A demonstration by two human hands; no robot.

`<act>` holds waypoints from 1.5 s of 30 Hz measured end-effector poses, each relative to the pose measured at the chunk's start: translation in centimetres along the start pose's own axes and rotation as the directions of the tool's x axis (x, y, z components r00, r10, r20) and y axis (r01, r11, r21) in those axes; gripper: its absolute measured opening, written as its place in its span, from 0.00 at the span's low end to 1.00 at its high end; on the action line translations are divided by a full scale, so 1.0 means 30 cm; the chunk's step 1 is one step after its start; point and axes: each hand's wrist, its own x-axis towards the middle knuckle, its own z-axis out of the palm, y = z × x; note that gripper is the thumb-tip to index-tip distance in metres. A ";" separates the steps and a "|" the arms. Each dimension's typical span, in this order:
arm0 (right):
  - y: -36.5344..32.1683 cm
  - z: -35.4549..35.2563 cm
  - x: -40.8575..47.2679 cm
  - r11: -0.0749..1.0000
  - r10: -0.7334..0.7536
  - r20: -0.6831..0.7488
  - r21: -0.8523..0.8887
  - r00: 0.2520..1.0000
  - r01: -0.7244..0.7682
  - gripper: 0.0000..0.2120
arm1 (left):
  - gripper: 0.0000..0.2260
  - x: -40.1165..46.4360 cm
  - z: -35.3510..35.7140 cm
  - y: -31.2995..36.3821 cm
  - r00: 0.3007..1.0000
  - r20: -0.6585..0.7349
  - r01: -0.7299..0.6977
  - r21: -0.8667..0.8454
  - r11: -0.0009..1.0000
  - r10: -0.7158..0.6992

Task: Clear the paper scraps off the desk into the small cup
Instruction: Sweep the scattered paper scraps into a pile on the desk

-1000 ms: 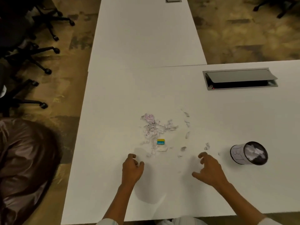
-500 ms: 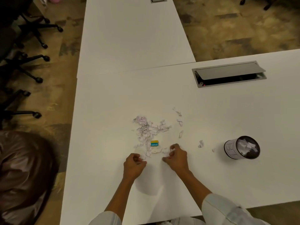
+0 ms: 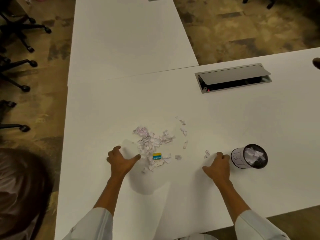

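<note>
Holding crumpled scraps (image 3: 254,155) — the small cup (image 3: 249,156), right hand (image 3: 218,166) beside.

My right hand (image 3: 218,166) moved off scrap pile (image 3: 152,144), now just beside small cup (image 3: 249,156), fingers curled; whether scrap held, cannot tell. My left hand (image 3: 121,161) opened from fist, thumb spread toward pile edge.

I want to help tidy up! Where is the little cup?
In the head view, the small cup stands on the white desk at the lower right, just beyond the right hand, right of the paper scraps.
</note>
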 end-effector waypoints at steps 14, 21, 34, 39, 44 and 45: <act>-0.278 0.159 0.055 0.804 -0.438 0.139 0.504 0.888 0.317 0.34 | 0.56 0.219 -0.012 0.202 0.942 0.262 -0.257 0.172 0.951 0.208; -0.407 -0.006 0.351 0.842 -0.540 0.050 0.043 0.840 0.538 0.33 | 0.60 0.281 -0.048 0.213 0.834 0.468 -0.466 0.313 0.828 0.292; -0.473 0.227 0.052 0.558 -0.733 0.381 -0.136 0.563 0.819 0.32 | 0.68 0.119 0.054 0.188 0.614 0.725 -0.755 0.424 0.500 0.312; -0.394 0.231 -0.031 0.494 -0.738 0.454 -0.139 0.498 0.858 0.46 | 0.60 0.021 0.077 0.095 0.636 0.684 -0.749 0.433 0.502 0.358; -0.351 0.286 -0.126 0.483 -0.740 0.418 -0.215 0.527 0.849 0.32 | 0.38 -0.066 0.125 0.029 0.677 0.505 -0.728 0.357 0.585 0.535; -0.339 0.295 -0.140 0.474 -0.757 0.396 -0.216 0.520 0.854 0.29 | 0.32 -0.079 0.133 0.019 0.681 0.484 -0.729 0.370 0.576 0.550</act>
